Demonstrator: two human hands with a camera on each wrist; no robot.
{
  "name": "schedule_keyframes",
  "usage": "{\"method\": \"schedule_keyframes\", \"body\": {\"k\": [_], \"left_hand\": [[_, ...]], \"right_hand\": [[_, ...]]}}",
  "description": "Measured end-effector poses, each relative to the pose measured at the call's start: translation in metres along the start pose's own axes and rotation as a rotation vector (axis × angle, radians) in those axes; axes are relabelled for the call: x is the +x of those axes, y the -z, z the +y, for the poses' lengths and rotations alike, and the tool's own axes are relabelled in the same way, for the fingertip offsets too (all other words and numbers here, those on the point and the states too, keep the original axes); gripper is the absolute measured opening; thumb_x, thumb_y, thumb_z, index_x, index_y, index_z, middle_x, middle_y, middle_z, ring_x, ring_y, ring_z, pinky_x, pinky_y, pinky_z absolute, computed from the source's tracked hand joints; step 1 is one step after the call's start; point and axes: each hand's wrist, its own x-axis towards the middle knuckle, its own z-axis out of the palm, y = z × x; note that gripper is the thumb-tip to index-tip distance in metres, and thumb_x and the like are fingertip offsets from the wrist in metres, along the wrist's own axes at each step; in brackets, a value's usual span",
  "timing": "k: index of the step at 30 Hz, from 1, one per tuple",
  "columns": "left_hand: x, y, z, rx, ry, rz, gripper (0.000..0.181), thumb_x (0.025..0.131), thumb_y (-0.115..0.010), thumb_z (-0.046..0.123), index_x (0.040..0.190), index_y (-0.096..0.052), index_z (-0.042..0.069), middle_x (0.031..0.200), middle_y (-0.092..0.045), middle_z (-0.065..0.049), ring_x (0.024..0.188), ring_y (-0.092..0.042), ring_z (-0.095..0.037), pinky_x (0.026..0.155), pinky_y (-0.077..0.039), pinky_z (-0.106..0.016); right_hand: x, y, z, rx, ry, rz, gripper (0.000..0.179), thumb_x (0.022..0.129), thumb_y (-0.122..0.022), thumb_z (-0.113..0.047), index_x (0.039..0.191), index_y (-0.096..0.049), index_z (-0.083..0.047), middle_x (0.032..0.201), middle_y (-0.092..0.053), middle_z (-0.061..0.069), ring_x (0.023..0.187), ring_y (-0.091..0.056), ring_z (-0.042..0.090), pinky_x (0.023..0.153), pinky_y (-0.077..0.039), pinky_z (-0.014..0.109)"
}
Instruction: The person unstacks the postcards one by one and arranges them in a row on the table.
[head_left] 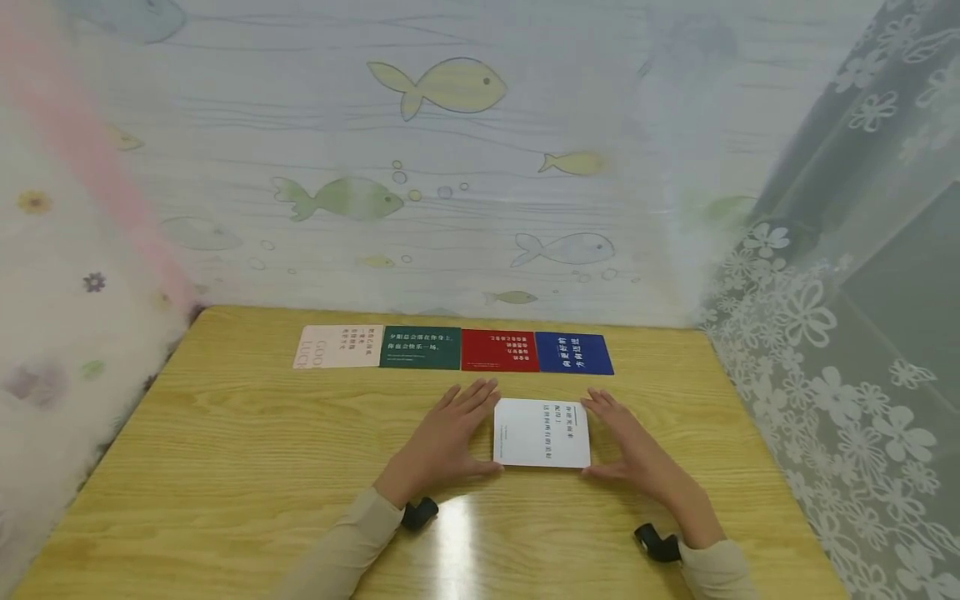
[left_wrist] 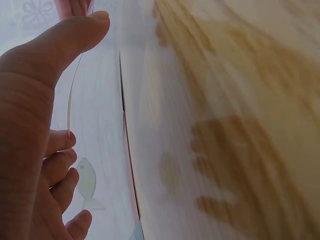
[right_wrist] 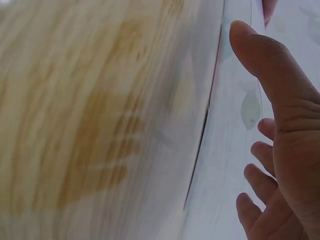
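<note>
A white card (head_left: 528, 433) printed with lines of dark characters lies between both hands, above the wooden table. My left hand (head_left: 446, 442) holds its left side, thumb at the near corner and fingertips at the far one. On the opposite side my right hand (head_left: 633, 446) grips the card the same way, by the two right corners. The left wrist view shows the card's thin edge (left_wrist: 70, 100), slightly bowed, running from the left thumb (left_wrist: 75, 37) to a fingertip. In the right wrist view the other fingers of the right hand (right_wrist: 280, 145) are spread and bent.
Behind the held card, a row of cards lies side by side along the table's (head_left: 247, 467) back: pink (head_left: 341, 346), green (head_left: 420, 347), red (head_left: 499, 350) and blue (head_left: 574, 354). A fish-print curtain (head_left: 450, 208) hangs behind, and lace fabric (head_left: 825, 375) hangs at the right.
</note>
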Motion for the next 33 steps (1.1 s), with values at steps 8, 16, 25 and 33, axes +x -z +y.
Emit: {"method": "schedule_keyframes", "body": {"k": [8,16,25,33], "left_hand": [[0.011,-0.004,0.006,-0.026,-0.008,-0.019,0.105,0.08,-0.074,0.067,0.159,-0.035,0.009,0.168,-0.028,-0.006,0.157,-0.021,-0.023,0.128,-0.018,-0.05],[0.024,-0.01,0.013,-0.021,-0.011,-0.049,0.106,0.083,-0.068,0.07,0.161,-0.029,0.01,0.169,-0.024,-0.003,0.158,-0.017,-0.023,0.129,-0.015,-0.049],[0.036,-0.015,0.02,0.005,-0.029,-0.056,0.107,0.083,-0.069,0.07,0.161,-0.03,0.008,0.168,-0.026,-0.005,0.157,-0.02,-0.024,0.128,-0.018,-0.049],[0.046,-0.021,0.026,-0.002,-0.01,-0.077,0.105,0.085,-0.067,0.07,0.162,-0.027,0.01,0.169,-0.024,-0.004,0.158,-0.016,-0.022,0.129,-0.014,-0.047]], "right_hand": [[-0.007,0.009,0.005,0.007,-0.034,-0.028,0.102,0.071,-0.094,-0.023,0.154,-0.04,-0.002,0.164,-0.03,0.023,0.15,-0.023,0.049,0.117,-0.026,0.069],[-0.013,0.016,0.016,0.036,-0.052,-0.02,0.101,0.071,-0.094,-0.023,0.153,-0.04,-0.001,0.163,-0.03,0.025,0.15,-0.02,0.051,0.116,-0.022,0.072],[-0.017,0.02,0.027,0.035,-0.078,-0.039,0.101,0.071,-0.094,-0.022,0.154,-0.04,-0.001,0.163,-0.029,0.025,0.15,-0.018,0.053,0.115,-0.022,0.074],[-0.019,0.025,0.035,0.027,-0.082,-0.038,0.1,0.071,-0.093,-0.017,0.154,-0.039,0.0,0.163,-0.029,0.027,0.149,-0.018,0.055,0.114,-0.022,0.075]]}}
